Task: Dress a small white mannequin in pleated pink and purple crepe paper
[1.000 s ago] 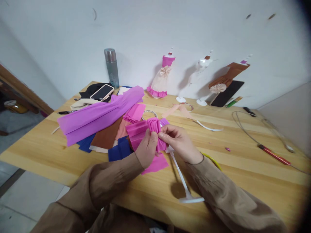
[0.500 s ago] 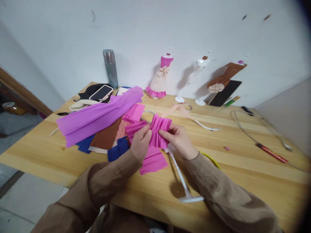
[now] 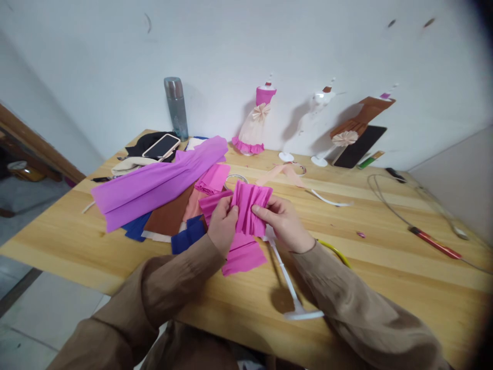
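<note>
Between my two hands is a pleated piece of pink crepe paper (image 3: pixel 251 209), held up above the table. My left hand (image 3: pixel 223 223) pinches its left edge, thumb on the near face. At the opposite edge, my right hand (image 3: pixel 284 220) grips it the same way, fingers behind. Under my hands lies a flat pink strip (image 3: pixel 245 257). Just right of that strip, a white mini mannequin stand (image 3: pixel 285 280) lies on its side, its upper part hidden by my right hand and the pleated paper.
Left of my hands is a pile with a long purple crepe sheet (image 3: pixel 162 182), brown and blue pieces and a phone (image 3: pixel 162 147). A steel bottle (image 3: pixel 176 109) and dressed mini mannequins (image 3: pixel 252 121) stand by the wall. A red-handled corded tool (image 3: pixel 435 242) lies right.
The left edge of the pleated paper is spread slightly wider, and my left hand has shifted a little left. The whole view has moved very slightly.
</note>
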A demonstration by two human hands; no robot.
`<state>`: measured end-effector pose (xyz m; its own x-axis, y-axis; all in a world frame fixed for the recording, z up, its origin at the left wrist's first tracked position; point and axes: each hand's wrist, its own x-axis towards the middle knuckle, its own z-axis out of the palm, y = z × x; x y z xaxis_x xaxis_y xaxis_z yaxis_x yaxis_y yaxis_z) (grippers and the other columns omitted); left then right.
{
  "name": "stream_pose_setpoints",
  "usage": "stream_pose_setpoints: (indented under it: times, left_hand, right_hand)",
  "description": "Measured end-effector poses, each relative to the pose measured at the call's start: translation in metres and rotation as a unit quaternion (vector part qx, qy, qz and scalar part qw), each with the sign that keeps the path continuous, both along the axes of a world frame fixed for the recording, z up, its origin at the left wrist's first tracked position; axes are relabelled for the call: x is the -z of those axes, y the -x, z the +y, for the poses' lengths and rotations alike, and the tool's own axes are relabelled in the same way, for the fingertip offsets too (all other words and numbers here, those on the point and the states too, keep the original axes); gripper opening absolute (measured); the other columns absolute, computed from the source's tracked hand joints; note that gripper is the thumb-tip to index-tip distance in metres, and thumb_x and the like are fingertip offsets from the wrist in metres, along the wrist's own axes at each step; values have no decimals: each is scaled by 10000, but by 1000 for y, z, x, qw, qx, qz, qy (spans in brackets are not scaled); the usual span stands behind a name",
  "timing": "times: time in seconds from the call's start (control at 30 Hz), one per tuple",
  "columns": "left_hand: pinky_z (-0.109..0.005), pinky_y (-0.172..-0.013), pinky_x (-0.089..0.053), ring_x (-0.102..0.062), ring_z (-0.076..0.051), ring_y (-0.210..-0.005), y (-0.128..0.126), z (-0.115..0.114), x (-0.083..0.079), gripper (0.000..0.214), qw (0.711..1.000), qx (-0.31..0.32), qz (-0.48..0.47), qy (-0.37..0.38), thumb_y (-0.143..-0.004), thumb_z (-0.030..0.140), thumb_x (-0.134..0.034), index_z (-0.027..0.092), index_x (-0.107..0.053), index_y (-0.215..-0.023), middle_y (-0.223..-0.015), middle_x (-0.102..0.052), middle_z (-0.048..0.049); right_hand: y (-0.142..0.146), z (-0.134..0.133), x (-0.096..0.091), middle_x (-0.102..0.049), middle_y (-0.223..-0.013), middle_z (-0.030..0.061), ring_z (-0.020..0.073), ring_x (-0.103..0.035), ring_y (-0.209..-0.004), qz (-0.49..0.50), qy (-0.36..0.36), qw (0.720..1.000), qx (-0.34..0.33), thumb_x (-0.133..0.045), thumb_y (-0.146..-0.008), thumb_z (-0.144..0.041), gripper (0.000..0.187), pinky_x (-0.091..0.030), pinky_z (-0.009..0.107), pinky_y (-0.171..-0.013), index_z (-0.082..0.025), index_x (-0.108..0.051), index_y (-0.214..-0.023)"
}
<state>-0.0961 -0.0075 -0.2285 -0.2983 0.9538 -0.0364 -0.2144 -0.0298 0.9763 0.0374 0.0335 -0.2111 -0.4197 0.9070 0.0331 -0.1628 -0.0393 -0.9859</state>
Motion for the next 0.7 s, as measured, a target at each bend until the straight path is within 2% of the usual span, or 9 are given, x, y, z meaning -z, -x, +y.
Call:
stream_pose_setpoints:
  times: [0.1,0.17,0.23,0.37,0.47,0.57,0.7]
  left_hand:
    - [-407,-1095,-377,-585,-227,-1165,0,-1,1,321,1000,-10,25,-3,-811,108,-527,150,-605,-1119,-1207,-653,-110]
    - [-409,-1112,-351,-564,-235,-1194,0,-3,-2,324,998,-23,56,-3,-796,101,-537,153,-604,-1108,-1219,-646,-106]
    - [-406,-1086,-370,-575,-232,-1148,-1,-5,-5,248,997,-28,79,3,-807,111,-528,163,-609,-1035,-1127,-665,-86]
    - [-366,-936,-456,-600,-196,-925,-4,-8,-8,97,997,-9,72,20,-842,141,-498,183,-578,-879,-887,-637,-31]
    - [-342,-867,-467,-583,-178,-834,-5,-7,-5,68,997,-8,70,23,-833,141,-512,185,-563,-846,-820,-608,-10]
    - [-362,-914,-451,-594,-195,-897,-6,-8,-3,98,996,-10,89,11,-816,130,-524,183,-572,-884,-877,-634,-27]
    - [-380,-1004,-420,-602,-210,-1024,-10,-12,-8,195,997,-2,76,-2,-808,127,-534,181,-583,-989,-1016,-668,-52]
  right_hand:
    - [2,-2,1,-748,-799,29,181,-676,-721,-6,-18,1000,-5,-816,-658,-413,297,-550,325,-746,-191,-745,-842]
    - [3,-3,1,-748,-813,33,189,-676,-742,-19,-34,999,4,-806,-667,-414,299,-548,333,-752,-187,-741,-850]
    - [4,-4,1,-745,-818,36,195,-673,-755,-27,-43,999,15,-796,-676,-414,286,-546,338,-751,-188,-737,-840]
    - [5,-5,0,-742,-824,43,214,-670,-778,-43,-49,997,34,-796,-661,-426,280,-548,356,-752,-197,-724,-804]
    - [5,-6,-2,-740,-825,50,220,-665,-769,-60,-52,996,37,-785,-667,-433,286,-549,366,-743,-195,-715,-809]
    - [6,-6,-3,-735,-819,50,208,-657,-740,-84,-69,994,32,-768,-681,-405,274,-540,360,-735,-181,-703,-824]
    - [6,-5,-3,-738,-828,60,210,-661,-742,-107,-87,989,46,-762,-671,-367,255,-529,348,-724,-171,-699,-821]
